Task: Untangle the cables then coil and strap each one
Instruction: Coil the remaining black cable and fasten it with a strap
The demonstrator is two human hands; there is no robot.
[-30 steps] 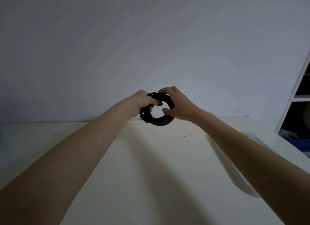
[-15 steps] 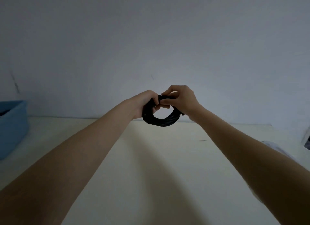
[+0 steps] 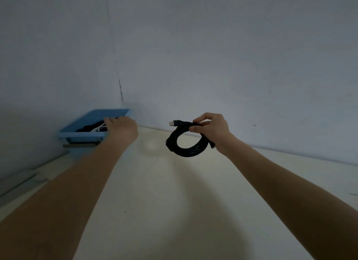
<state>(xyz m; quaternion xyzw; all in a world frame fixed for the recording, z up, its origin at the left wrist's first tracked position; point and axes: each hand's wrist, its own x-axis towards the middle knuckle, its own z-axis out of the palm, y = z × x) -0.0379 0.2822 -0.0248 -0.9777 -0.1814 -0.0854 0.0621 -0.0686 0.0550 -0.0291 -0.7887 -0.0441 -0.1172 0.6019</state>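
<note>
In the head view no brand, label or writing can be read; the picture is dim.

The black USB cable is wound into a round coil of several loops. One end with a silver USB plug sticks out to the left at the top of the coil. The coil hangs in the air above the pale table, held at its upper right part. The grip of the right hand is clenched on the coil: the fingers curl over the top of the loops and the thumb presses from below. I cannot tell if a strap is around the coil.

The left hand reaches to the blue plastic bin, which stands on the table at the left, against the grey wall. Inside the bin lie dark cables and one white cable. The fingers of the left hand are over the bin's opening, close to the white cable, but they are hidden behind the back of the hand, so I cannot tell whether this grip is released or grasping something.
</note>
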